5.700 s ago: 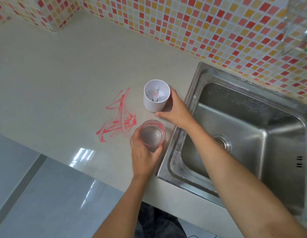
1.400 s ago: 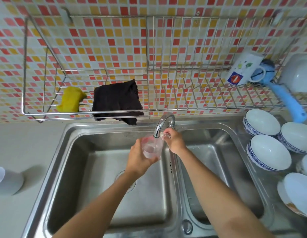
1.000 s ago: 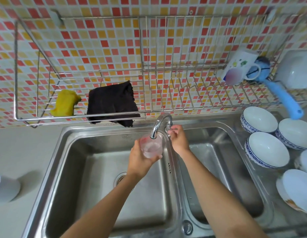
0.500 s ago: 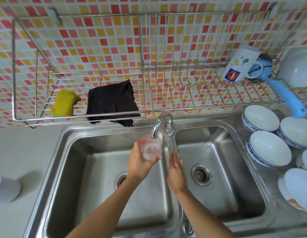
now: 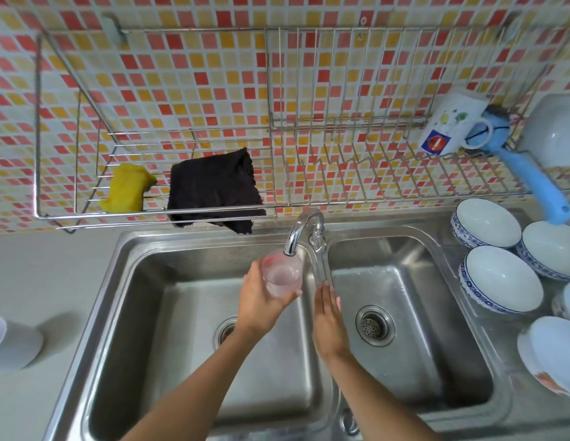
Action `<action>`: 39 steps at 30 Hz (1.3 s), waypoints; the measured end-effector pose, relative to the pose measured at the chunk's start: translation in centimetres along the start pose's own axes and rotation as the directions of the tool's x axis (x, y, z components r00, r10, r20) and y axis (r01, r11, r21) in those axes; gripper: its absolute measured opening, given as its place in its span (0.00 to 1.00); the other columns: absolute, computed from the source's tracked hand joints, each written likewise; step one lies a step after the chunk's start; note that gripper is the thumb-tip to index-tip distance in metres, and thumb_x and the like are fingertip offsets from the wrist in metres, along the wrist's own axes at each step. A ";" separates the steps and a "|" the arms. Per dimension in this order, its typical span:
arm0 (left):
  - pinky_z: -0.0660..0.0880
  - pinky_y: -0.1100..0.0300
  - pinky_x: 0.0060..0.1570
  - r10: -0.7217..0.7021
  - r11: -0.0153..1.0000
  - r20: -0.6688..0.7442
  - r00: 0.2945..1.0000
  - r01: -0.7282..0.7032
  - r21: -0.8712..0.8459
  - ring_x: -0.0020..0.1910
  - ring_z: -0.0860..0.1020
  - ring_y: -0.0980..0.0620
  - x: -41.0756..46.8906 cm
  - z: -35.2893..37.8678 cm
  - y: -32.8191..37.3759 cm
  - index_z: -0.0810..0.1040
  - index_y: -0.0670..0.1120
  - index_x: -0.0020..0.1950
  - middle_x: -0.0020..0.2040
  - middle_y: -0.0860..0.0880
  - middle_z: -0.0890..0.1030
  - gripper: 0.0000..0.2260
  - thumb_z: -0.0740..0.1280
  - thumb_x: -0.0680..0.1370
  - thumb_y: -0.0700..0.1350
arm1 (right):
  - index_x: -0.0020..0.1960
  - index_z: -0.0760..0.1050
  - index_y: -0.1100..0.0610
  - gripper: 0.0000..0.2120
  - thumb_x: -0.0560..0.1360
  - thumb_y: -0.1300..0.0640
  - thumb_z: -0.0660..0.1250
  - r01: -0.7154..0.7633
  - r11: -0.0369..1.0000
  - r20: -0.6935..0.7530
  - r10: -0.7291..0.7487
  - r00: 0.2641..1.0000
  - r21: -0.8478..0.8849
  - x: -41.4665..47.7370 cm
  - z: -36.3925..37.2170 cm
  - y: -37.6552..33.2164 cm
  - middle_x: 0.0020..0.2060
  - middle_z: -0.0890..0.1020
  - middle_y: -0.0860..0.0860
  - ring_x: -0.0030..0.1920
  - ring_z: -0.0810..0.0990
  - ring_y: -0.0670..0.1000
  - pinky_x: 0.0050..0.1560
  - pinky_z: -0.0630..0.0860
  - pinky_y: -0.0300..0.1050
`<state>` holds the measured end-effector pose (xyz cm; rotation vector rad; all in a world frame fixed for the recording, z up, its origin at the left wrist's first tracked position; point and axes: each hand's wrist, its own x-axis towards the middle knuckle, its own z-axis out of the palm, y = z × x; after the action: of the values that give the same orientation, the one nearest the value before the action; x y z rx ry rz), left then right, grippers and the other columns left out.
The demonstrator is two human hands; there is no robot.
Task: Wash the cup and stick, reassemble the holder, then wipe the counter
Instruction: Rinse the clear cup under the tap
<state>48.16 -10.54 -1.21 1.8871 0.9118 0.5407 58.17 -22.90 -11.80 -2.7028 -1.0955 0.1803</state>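
A tiled wall [image 5: 188, 90] of red, orange and yellow squares is seen across the top, and a pale counter [image 5: 48, 281] runs along the left edge. A steel double sink [image 5: 414, 418] is set into the counter, with a left basin [image 5: 182, 345] and a right basin [image 5: 436, 361], each with a drain at its floor. A wire rack [image 5: 309, 198] is hung on the wall above the sink's back rim. At the rack's left end a yellow sponge [image 5: 126, 187] is laid, and just beside it a dark cloth [image 5: 213, 189] is draped over the front rail. At the rack's right end a white mug [image 5: 452, 122] is tipped on its side; coloured splashes and a blue square with a red round sign are printed on it, but no writing can be read. A blue-handled brush [image 5: 532, 173] is leaned beside the mug. Several white bowls [image 5: 500, 278] with blue patterned rims are gathered on the drainboard at the sink's right edge. A white holder [image 5: 13, 342] is stood on the counter at the left edge, partly cut off.

A chrome faucet [image 5: 301, 230] is mounted at the back rim on the divider between the basins. The clear cup [image 5: 282, 275], tinted faintly pink, is held upright under the spout, over the back right corner of the left basin. It is wrapped from the left and below by the left hand [image 5: 261, 300], fingers curled around its wall. The right hand [image 5: 328, 316] is held flat and empty over the divider, fingers extended together, near the cup but apart from it. The stick cannot be made out.
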 end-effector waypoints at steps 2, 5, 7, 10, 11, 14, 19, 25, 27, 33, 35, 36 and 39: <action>0.73 0.56 0.57 0.016 1.000 -0.050 0.999 -0.015 0.013 0.58 0.74 0.53 -0.2 -0.3 -0.1 0.67 0.59 0.62 0.58 0.57 0.76 0.33 0.80 0.63 0.52 | 0.68 0.66 0.72 0.34 0.61 0.78 0.55 0.010 1.000 0.035 -0.010 0.999 -0.001 0.2 0.0 0.1 0.68 0.70 0.67 0.69 0.68 0.65 0.67 0.61 0.59; 0.68 0.64 0.54 0.031 0.997 -0.041 0.999 -0.028 0.067 0.58 0.71 0.55 -0.5 -1.6 -1.3 0.66 0.59 0.63 0.58 0.57 0.73 0.33 0.80 0.64 0.49 | 0.72 0.61 0.68 0.33 0.68 0.73 0.64 0.029 1.000 0.085 -0.028 0.996 -0.010 0.1 -0.1 0.2 0.73 0.64 0.63 0.74 0.60 0.62 0.72 0.60 0.59; 0.66 0.66 0.51 -0.003 0.990 -0.015 1.000 0.005 0.139 0.59 0.70 0.55 -1.0 -2.7 -2.6 0.66 0.51 0.67 0.60 0.53 0.70 0.35 0.80 0.65 0.49 | 0.75 0.58 0.65 0.33 0.72 0.66 0.66 0.048 0.998 0.113 -0.044 0.993 -0.034 -0.3 -0.2 0.1 0.75 0.59 0.61 0.76 0.55 0.60 0.74 0.52 0.56; 0.68 0.61 0.47 -0.083 0.962 -0.017 0.996 0.084 0.260 0.55 0.73 0.51 -2.1 -4.7 -4.6 0.66 0.50 0.68 0.61 0.51 0.69 0.35 0.78 0.66 0.49 | 0.71 0.66 0.63 0.35 0.66 0.64 0.72 0.121 0.989 0.104 -0.112 0.988 -0.084 -1.8 0.0 -0.9 0.72 0.66 0.61 0.73 0.63 0.60 0.75 0.49 0.53; 0.68 0.60 0.47 -0.099 0.951 -0.016 0.995 0.100 0.291 0.55 0.75 0.48 -2.5 -5.3 -5.3 0.66 0.50 0.68 0.61 0.50 0.69 0.35 0.78 0.66 0.49 | 0.69 0.70 0.63 0.36 0.62 0.63 0.75 0.154 0.983 0.116 -0.142 0.983 -0.101 -2.4 0.3 -1.4 0.70 0.70 0.60 0.71 0.68 0.60 0.73 0.50 0.53; 0.72 0.55 0.49 -0.144 0.882 -0.009 0.989 0.133 0.453 0.54 0.75 0.44 -4.0 -7.0 -7.1 0.68 0.53 0.67 0.57 0.48 0.72 0.35 0.78 0.63 0.56 | 0.66 0.73 0.63 0.37 0.59 0.59 0.78 0.227 0.969 0.174 -0.208 0.962 -0.098 -4.3 1.4 -3.0 0.67 0.74 0.58 0.68 0.72 0.58 0.72 0.48 0.53; 0.70 0.48 0.55 -0.143 0.664 0.039 0.989 0.067 0.745 0.55 0.72 0.42 -6.7 -9.8 -9.0 0.69 0.54 0.69 0.56 0.46 0.70 0.35 0.76 0.63 0.52 | 0.67 0.72 0.62 0.35 0.64 0.52 0.77 0.247 0.967 0.215 -0.229 0.949 -0.063 -7.1 2.7 -5.2 0.68 0.73 0.58 0.70 0.70 0.57 0.73 0.49 0.53; 0.72 0.49 0.50 -0.100 0.502 0.085 0.991 -0.023 0.865 0.50 0.74 0.44 -9.9 -11.6 -11.0 0.67 0.54 0.64 0.53 0.46 0.72 0.38 0.78 0.57 0.44 | 0.76 0.55 0.61 0.33 0.78 0.45 0.58 0.258 0.965 0.208 -0.243 0.947 -0.047 -9.8 3.1 -6.1 0.76 0.56 0.55 0.76 0.52 0.56 0.73 0.44 0.55; 0.72 0.49 0.46 -0.018 0.411 0.102 0.995 -0.086 0.908 0.46 0.74 0.44 -10.6 -12.2 -11.5 0.68 0.52 0.61 0.50 0.45 0.74 0.38 0.77 0.54 0.39 | 0.77 0.51 0.60 0.34 0.78 0.42 0.50 0.258 0.966 0.209 -0.247 0.946 -0.025 -10.4 3.0 -6.4 0.76 0.52 0.54 0.77 0.48 0.55 0.75 0.40 0.55; 0.67 0.46 0.53 0.139 0.148 0.250 0.958 -0.270 0.952 0.54 0.73 0.43 -11.2 -13.2 -11.3 0.71 0.49 0.63 0.56 0.42 0.71 0.39 0.80 0.55 0.39 | 0.77 0.51 0.59 0.37 0.76 0.38 0.43 0.246 0.969 0.202 -0.237 0.950 -0.022 -10.9 3.3 -6.6 0.77 0.54 0.54 0.77 0.50 0.56 0.72 0.39 0.55; 0.66 0.45 0.54 0.178 0.102 0.267 0.947 -0.287 0.952 0.56 0.71 0.42 -11.4 -13.4 -11.0 0.72 0.48 0.64 0.58 0.41 0.69 0.38 0.80 0.55 0.40 | 0.78 0.49 0.59 0.37 0.76 0.37 0.42 0.244 0.969 0.207 -0.232 0.950 -0.030 -11.1 3.5 -6.6 0.77 0.52 0.54 0.77 0.48 0.56 0.72 0.37 0.55; 0.65 0.44 0.55 0.196 0.084 0.275 0.941 -0.296 0.952 0.57 0.70 0.42 -11.3 -13.7 -10.8 0.72 0.48 0.63 0.59 0.41 0.68 0.38 0.80 0.55 0.40 | 0.78 0.49 0.59 0.37 0.76 0.37 0.42 0.244 0.969 0.195 -0.232 0.953 -0.037 -11.1 3.5 -6.7 0.77 0.52 0.54 0.77 0.48 0.56 0.72 0.37 0.55; 0.65 0.44 0.56 0.211 0.033 0.306 0.928 -0.319 0.947 0.58 0.69 0.42 -11.2 -14.7 -10.3 0.72 0.48 0.64 0.60 0.42 0.67 0.40 0.80 0.54 0.41 | 0.78 0.48 0.59 0.38 0.76 0.36 0.42 0.218 0.974 0.181 -0.206 0.962 -0.053 -11.2 3.5 -7.0 0.77 0.52 0.55 0.77 0.48 0.56 0.72 0.38 0.54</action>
<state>27.28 -8.12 -3.44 3.4314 0.9208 -0.1283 44.80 -25.33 -13.14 -2.6473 -1.4601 0.3531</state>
